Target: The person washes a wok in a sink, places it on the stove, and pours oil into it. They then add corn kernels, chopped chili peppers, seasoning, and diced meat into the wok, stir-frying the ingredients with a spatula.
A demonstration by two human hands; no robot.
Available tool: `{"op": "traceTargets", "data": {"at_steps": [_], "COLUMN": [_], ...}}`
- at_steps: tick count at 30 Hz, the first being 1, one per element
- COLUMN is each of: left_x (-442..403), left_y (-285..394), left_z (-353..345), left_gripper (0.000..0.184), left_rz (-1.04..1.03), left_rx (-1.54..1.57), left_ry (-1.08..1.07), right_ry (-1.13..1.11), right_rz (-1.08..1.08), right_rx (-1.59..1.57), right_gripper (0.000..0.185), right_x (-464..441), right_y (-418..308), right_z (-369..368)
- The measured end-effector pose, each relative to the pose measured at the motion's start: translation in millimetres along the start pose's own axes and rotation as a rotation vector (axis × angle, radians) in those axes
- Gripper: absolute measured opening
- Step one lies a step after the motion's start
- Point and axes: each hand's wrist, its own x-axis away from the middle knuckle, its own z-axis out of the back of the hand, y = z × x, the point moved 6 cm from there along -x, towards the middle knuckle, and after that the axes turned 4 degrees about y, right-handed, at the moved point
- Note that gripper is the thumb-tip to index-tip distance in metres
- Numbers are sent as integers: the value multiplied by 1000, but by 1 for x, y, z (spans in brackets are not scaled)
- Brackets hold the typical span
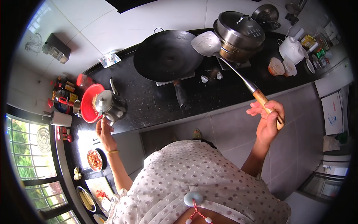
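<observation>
My right hand [269, 121] holds a wok spatula [238, 72] by its wooden handle, with some fingers loosely extended. The spatula's pale, smeared blade is raised between the black wok [164, 56] and a lidded steel pot [240, 31]. My left hand [106, 135] has its fingers curled at the near side of a lidded metal pot with a spout [116, 106], apparently on its handle; the exact contact is partly hidden. The spouted pot overlaps a red plastic bowl [89, 112] with pale pieces of food in it.
Bottles and jars [65, 95] crowd the left corner. A bowl of reddish food [94, 160] and a cutting board [99, 186] with chopped red pieces lie along the window side. At right are two stained bowls [276, 67] and a white appliance [292, 50].
</observation>
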Motion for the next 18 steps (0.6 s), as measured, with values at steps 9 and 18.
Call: {"op": "traceTargets", "data": {"at_steps": [9, 18], "left_x": [-4, -25], "left_y": [0, 5], "left_z": [7, 4], "left_gripper": [20, 20], "left_rz": [20, 14], "left_rx": [-4, -47], "left_ry": [14, -57], "right_ry": [17, 41], "right_rz": [7, 8], "right_rx": [-24, -8], "right_gripper": [49, 47], "right_x": [-2, 5], "right_y": [4, 3], "right_z": [-1, -6]}}
